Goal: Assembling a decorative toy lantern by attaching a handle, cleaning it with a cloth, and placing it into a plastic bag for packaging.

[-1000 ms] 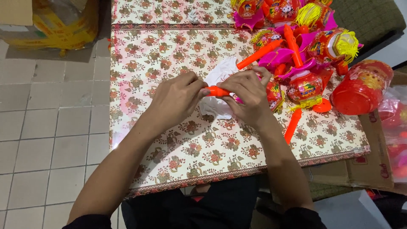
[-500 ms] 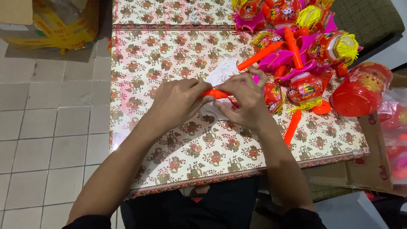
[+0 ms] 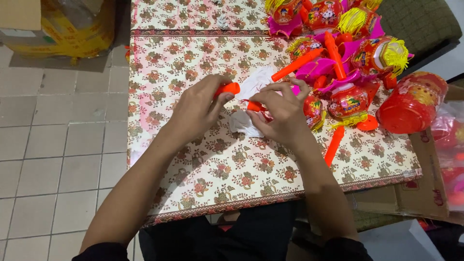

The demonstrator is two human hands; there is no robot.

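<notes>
My left hand [image 3: 197, 107] grips an orange plastic handle piece [image 3: 228, 88] between thumb and fingers. My right hand [image 3: 282, 112] pinches a smaller orange piece [image 3: 254, 106], with thin red wires running between the two parts. Both hands hover over a crumpled clear plastic wrapper [image 3: 244, 123] lying on the flower-patterned table cloth [image 3: 232, 169]. Just right of my right hand lies a small red and yellow toy lantern [image 3: 314, 112].
A pile of red, pink and yellow toy lanterns [image 3: 348, 53] with orange sticks [image 3: 296, 64] fills the table's far right. A loose orange stick [image 3: 334, 145] lies near the right. A red lantern [image 3: 412, 103] sits on cardboard [image 3: 430, 193]. A yellow bag [image 3: 72, 34] stands on the tiled floor.
The orange handle has come apart: my left hand moved left with one piece, my right hand keeps the other, and red wires now show between them.
</notes>
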